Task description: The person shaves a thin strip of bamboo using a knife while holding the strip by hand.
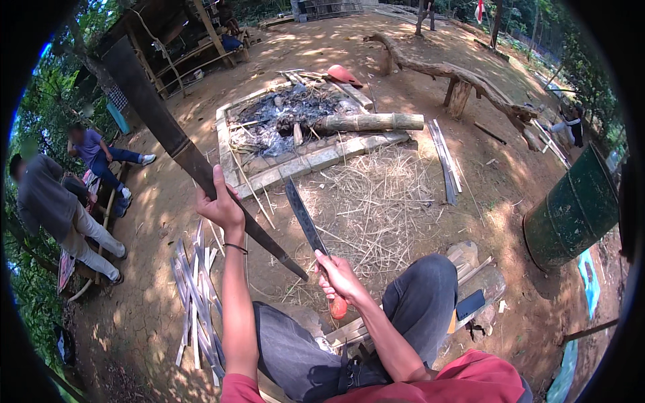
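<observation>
Seated low, knees bent, outdoors. Left hand [223,207] closed round a long dark bamboo slat [151,101], thumb pointing up along it; no slack in the grip that I can see. Slat tilted, high end up and to the left, low end between the knees; cannot tell whether that end touches ground.

Right hand [341,279] wrapped round the orange-red handle of a machete [306,218], blade pointing away from the body. Blade apart from the slat along most of its length; the slat's low end lies close to the right fist, true gap unclear.

Step, by my reading: preparing or checking a slat for trimming. Next move probably calls for steadying the slat and laying the edge along it, left fingers clear of the stroke.

Surface: bare earth [158,201], sun-dappled, with pale shavings [379,201] ahead. Loose bundle of split strips [195,289] by the left leg; phone [470,304] on a log to the right.

Beyond: brick-edged fire pit [322,158], bamboo pole [376,122] across its ash, green drum [571,208] right, two people at left.
</observation>
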`<state>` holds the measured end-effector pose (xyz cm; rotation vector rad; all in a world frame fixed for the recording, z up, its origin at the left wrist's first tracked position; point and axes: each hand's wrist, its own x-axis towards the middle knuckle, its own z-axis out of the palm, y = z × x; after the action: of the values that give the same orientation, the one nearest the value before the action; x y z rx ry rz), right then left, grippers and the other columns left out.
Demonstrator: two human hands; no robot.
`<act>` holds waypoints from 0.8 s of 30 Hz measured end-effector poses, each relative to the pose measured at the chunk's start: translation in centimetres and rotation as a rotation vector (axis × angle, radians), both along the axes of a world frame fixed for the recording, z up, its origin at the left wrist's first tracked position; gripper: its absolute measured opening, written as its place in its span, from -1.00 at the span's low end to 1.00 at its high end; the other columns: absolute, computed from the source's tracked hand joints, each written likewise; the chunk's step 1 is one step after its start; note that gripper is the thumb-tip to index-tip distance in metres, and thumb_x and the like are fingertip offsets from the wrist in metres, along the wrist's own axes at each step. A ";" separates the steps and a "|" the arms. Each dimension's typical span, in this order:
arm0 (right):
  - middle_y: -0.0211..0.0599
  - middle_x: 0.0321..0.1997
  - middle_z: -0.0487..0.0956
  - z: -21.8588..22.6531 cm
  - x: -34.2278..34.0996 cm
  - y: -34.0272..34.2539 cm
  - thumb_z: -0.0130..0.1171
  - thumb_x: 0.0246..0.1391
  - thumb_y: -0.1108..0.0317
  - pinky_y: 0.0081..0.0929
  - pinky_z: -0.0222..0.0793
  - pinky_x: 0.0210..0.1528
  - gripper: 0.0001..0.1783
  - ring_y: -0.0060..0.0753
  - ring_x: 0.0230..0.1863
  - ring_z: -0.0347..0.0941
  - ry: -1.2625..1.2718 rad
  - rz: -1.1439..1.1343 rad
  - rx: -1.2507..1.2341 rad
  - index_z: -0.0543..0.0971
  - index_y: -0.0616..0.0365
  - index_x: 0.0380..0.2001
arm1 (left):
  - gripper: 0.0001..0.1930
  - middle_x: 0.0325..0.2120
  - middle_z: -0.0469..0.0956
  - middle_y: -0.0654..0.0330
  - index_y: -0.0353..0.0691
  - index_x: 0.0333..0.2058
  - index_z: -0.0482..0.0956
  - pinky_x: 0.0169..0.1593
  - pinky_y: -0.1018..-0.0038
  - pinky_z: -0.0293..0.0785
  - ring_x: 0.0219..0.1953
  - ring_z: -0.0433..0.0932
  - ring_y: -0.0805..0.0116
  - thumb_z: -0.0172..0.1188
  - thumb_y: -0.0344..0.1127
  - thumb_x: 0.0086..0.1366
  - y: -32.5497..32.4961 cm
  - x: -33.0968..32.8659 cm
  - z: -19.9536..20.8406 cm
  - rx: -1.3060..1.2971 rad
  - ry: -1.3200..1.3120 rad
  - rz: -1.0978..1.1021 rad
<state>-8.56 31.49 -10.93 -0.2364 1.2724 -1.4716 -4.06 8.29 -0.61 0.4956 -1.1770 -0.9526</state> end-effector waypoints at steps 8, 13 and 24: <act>-0.47 -0.84 0.24 0.1 0.2 -1.8 0.02 0.22 0.01 -0.42 0.10 -0.69 -0.47 -0.59 -0.78 0.24 0.776 -0.079 0.022 0.37 0.25 -0.63 | -0.69 -0.74 0.38 0.39 -0.29 -0.41 0.51 -0.64 0.61 0.19 -0.74 0.32 0.63 0.21 -0.11 0.27 -0.2 -0.4 -1.6 -0.085 -0.107 0.099; -0.13 -0.82 0.33 2.0 1.5 -2.4 0.00 0.20 0.13 -0.24 0.22 -0.59 -0.52 -0.34 -0.74 0.34 0.822 -0.041 -0.040 0.44 0.41 -0.55 | -0.67 -0.73 0.41 0.39 -0.31 -0.50 0.55 -0.62 0.58 0.18 -0.71 0.29 0.64 0.24 -0.13 0.25 0.9 -0.2 -0.8 -0.038 -0.143 0.219; -0.33 -0.81 0.30 4.1 4.4 -4.7 -0.06 0.20 0.33 -0.37 0.13 -0.62 -0.74 -0.60 -0.74 0.24 0.753 0.033 -0.177 0.50 0.32 -0.26 | -0.58 -0.74 0.40 0.38 -0.33 -0.54 0.51 -0.57 0.56 0.16 -0.68 0.28 0.63 0.22 -0.04 0.26 1.0 1.4 -0.4 -0.155 -0.132 0.348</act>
<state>-4.20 26.79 -6.85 -0.9952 1.7052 -1.5198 -2.65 9.29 -1.05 0.6215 -1.2228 -0.5323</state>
